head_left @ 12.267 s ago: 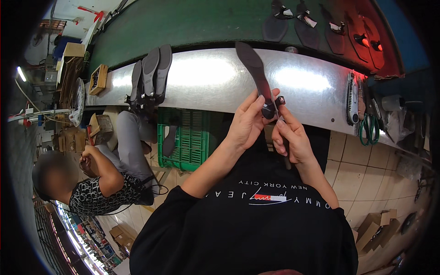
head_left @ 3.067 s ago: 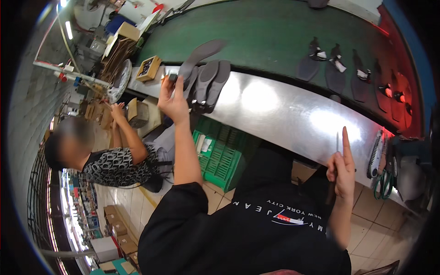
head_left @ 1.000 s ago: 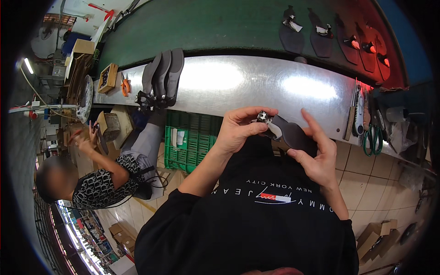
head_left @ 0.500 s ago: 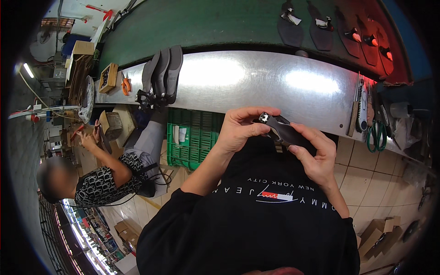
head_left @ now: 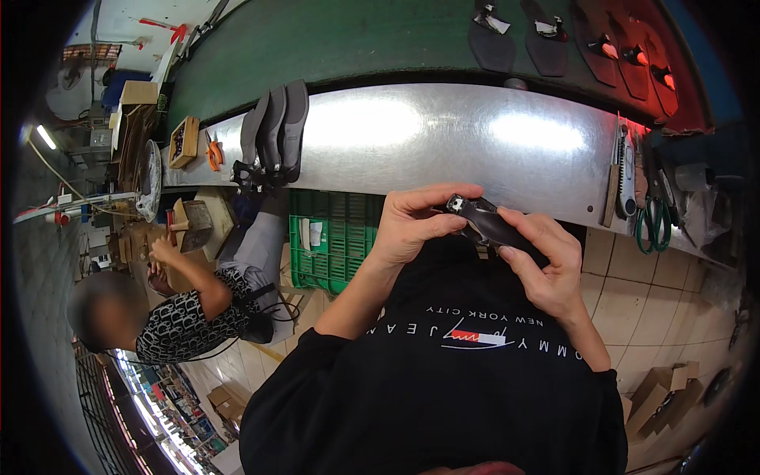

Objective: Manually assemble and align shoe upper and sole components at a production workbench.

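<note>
A dark sandal [head_left: 500, 227] with a shiny strap is held between my two hands, in front of my chest at the near edge of the metal bench. My left hand [head_left: 412, 226] pinches the strapped end between thumb and fingers. The other end is gripped by my right hand [head_left: 548, 257], its fingers along the upper side and the thumb below. Part of the strap is hidden behind my left fingers. Left along the bench lie several dark sandals [head_left: 273, 131] side by side, their straps toward the near edge.
Beyond the metal bench [head_left: 443, 150], a green conveyor belt [head_left: 340, 47] carries several sandals [head_left: 546, 43], some under red light. Green-handled scissors [head_left: 653, 226] and a utility knife [head_left: 627, 182] lie right; orange-handled pliers [head_left: 214, 153] and a wooden box [head_left: 184, 142] left. A co-worker [head_left: 190, 317] stands left, near a green crate [head_left: 336, 237].
My hands and the sandal keep nearly the same pose. The co-worker's hands have shifted, and the red-handled tool near them now appears higher. The view has moved slightly.
</note>
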Demonstrator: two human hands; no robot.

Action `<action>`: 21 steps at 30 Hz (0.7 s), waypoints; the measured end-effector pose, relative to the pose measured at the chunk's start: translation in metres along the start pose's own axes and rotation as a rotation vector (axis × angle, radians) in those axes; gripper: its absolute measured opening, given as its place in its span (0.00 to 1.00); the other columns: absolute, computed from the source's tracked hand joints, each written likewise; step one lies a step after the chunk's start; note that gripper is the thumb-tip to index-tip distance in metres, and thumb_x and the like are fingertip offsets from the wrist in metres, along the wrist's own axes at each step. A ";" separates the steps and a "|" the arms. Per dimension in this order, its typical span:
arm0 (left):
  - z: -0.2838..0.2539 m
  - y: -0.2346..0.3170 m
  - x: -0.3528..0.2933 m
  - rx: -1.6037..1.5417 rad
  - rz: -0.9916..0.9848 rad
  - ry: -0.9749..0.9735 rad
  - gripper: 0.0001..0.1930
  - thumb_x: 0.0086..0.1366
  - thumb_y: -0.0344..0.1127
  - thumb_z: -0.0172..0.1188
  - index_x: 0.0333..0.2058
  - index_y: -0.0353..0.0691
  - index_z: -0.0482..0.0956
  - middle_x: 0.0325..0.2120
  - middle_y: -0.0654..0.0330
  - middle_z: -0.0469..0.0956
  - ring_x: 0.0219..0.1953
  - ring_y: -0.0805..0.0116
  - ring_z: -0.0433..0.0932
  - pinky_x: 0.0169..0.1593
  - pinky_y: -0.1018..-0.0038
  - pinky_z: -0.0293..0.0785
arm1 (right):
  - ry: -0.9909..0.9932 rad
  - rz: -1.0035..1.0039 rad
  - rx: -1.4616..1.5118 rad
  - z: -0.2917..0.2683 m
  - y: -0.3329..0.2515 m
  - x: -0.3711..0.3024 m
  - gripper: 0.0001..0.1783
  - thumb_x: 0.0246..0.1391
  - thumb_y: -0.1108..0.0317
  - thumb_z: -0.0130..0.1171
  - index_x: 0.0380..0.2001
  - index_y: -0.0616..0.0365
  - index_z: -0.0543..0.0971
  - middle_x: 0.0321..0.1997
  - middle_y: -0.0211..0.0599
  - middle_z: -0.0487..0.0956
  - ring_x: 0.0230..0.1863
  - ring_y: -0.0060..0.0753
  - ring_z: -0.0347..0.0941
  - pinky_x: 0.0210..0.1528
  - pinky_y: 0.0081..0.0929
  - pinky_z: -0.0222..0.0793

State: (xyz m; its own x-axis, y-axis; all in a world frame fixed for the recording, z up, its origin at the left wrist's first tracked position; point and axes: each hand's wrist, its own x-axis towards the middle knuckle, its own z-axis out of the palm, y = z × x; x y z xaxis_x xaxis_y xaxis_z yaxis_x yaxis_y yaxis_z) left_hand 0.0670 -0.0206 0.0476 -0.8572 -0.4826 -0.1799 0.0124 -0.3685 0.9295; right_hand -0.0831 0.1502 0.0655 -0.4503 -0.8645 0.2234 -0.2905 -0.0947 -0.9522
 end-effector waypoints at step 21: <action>-0.006 -0.018 0.003 0.116 0.272 -0.273 0.22 0.53 0.14 0.54 0.48 0.31 0.79 0.55 0.41 0.71 0.54 0.58 0.75 0.53 0.73 0.72 | -0.014 -0.177 -0.322 -0.004 -0.001 0.002 0.22 0.42 0.74 0.64 0.45 0.62 0.78 0.30 0.42 0.76 0.32 0.45 0.74 0.35 0.34 0.71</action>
State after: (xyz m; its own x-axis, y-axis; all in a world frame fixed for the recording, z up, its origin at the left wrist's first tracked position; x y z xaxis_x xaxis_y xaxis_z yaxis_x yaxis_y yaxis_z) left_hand 0.0667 -0.0202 0.0287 -0.9361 -0.3157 0.1553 0.2128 -0.1565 0.9645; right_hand -0.0872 0.1502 0.0675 -0.3588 -0.8553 0.3738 -0.6144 -0.0851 -0.7844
